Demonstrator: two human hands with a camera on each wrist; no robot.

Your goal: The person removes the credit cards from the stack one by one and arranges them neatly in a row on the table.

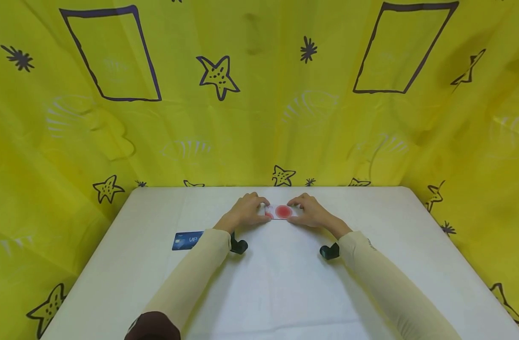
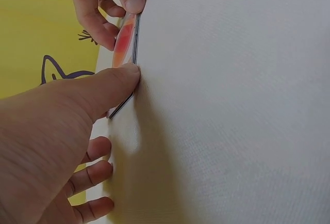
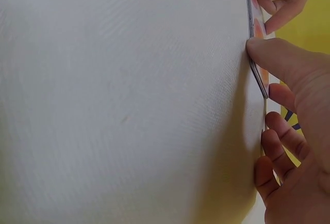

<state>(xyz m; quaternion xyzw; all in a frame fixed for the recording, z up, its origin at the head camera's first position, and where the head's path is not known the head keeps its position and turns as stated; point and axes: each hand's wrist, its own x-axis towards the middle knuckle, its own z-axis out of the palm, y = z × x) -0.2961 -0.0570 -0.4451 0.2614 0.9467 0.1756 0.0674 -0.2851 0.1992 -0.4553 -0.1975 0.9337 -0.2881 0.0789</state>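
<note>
Card stack (image 1: 283,212) wht w/ red circle, striped dk edges; VIP card (image 1: 187,240) blue w/ wht lettering; bench (image 1: 285,283) wht; curtain (image 1: 255,127) yellow w/ dk starfish outlines; sleeves (image 1: 387,283) cream.

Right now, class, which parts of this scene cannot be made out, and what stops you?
Blue card, head view: its right end is hidden by the left sleeve.
Black object, head view: partly hidden by the same sleeve.
Red-spotted cards, left wrist view: partly hidden by the left grip; the layered edges are too fine to count surely.
Brown object, head view: cut off by the bottom edge, so unidentifiable.
</note>
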